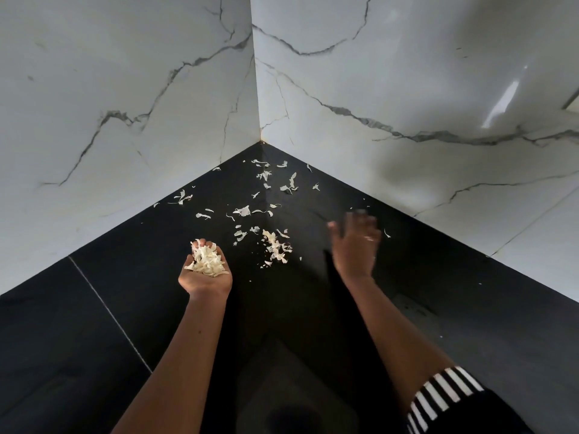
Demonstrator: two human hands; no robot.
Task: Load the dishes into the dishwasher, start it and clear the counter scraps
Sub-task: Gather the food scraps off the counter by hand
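Pale, papery scraps lie scattered over a black counter, from the middle back into the corner. My left hand is palm up and cupped around a heap of the same scraps. My right hand is blurred, palm down over the counter to the right of the loose pile, its fingers spread and nothing visible in it. A single flake lies just right of that hand.
Two white marble-veined walls meet in a corner behind the scraps. A thin seam crosses the counter at the left. A black-and-white striped sleeve shows at the lower right.
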